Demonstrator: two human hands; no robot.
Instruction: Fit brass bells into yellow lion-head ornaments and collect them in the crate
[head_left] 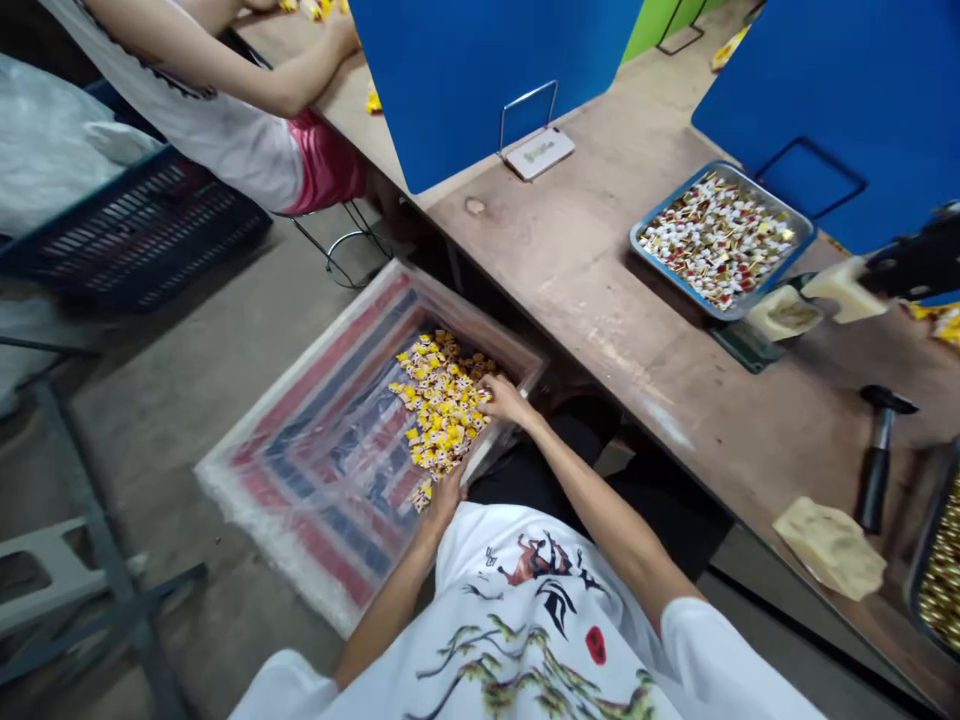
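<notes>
Many small yellow-and-white pieces (pixel 442 405) lie heaped in a large shallow box (pixel 277 410) lined with clear plastic over red, white and blue stripes. My left hand (pixel 445 492) is at the box's near edge, beside the lower end of the heap; its fingers are largely hidden. At the right side of the heap, my right hand (pixel 504 400) reaches over the box's rim with bent fingers touching the pieces. Whether it holds any piece is too small to tell.
A wooden table (pixel 540 250) bears a tray (pixel 720 240) of small pieces, a phone (pixel 540 153), a hammer (pixel 881 460) and a machine arm (pixel 915 260). Blue dividers (pixel 487 80) stand on it. Another person (pixel 202 130) sits at upper left near a blue crate (pixel 135 230).
</notes>
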